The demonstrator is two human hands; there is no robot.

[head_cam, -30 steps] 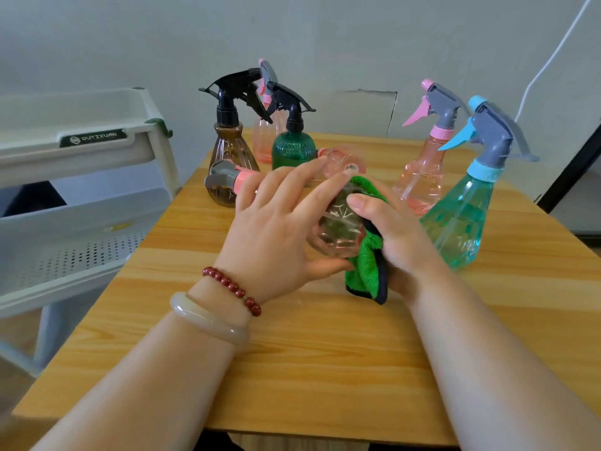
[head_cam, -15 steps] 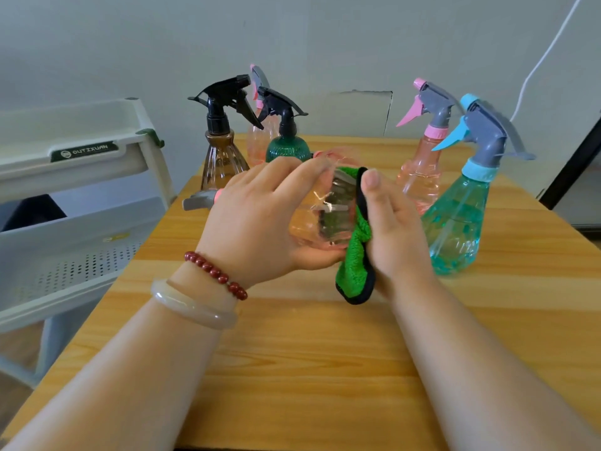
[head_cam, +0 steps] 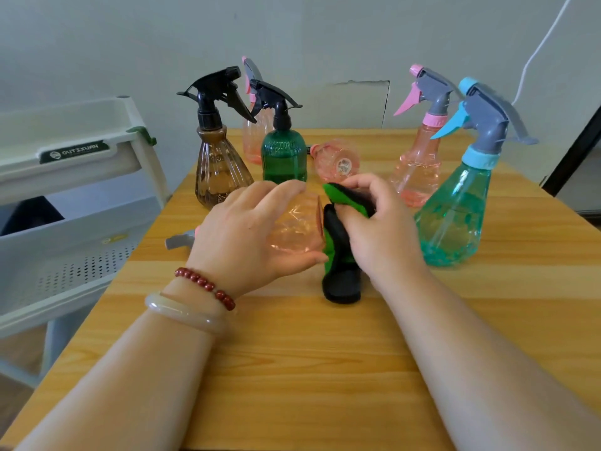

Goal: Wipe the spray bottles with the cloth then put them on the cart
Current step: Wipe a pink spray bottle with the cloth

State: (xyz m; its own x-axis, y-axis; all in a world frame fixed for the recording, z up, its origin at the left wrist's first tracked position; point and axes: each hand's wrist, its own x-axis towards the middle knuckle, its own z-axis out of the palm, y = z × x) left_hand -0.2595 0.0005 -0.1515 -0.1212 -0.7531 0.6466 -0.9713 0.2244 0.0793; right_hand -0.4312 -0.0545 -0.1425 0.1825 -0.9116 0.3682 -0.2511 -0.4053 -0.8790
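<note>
My left hand (head_cam: 240, 236) grips a clear pink spray bottle (head_cam: 297, 226) lying on its side, its base turned right and its grey trigger (head_cam: 179, 240) poking out to the left. My right hand (head_cam: 380, 229) holds the green and black cloth (head_cam: 341, 255) against the bottle's base. Standing behind them are a brown bottle (head_cam: 219, 167), a dark green bottle (head_cam: 283, 154), a pink bottle (head_cam: 418, 167) and a teal bottle (head_cam: 455, 216). Another pink bottle (head_cam: 338, 161) lies on its side. The white cart (head_cam: 65, 196) stands at the left.
A further pink bottle (head_cam: 255, 131) stands behind the brown and green ones. The wooden table (head_cam: 292, 369) runs up to the wall. The cart's perforated lower shelf (head_cam: 81, 271) sits beside the table's left edge. A white cable (head_cam: 536, 50) hangs at the upper right.
The bottle has been turned so its base faces right. My right hand and the cloth have shifted from the bottle's side to its base.
</note>
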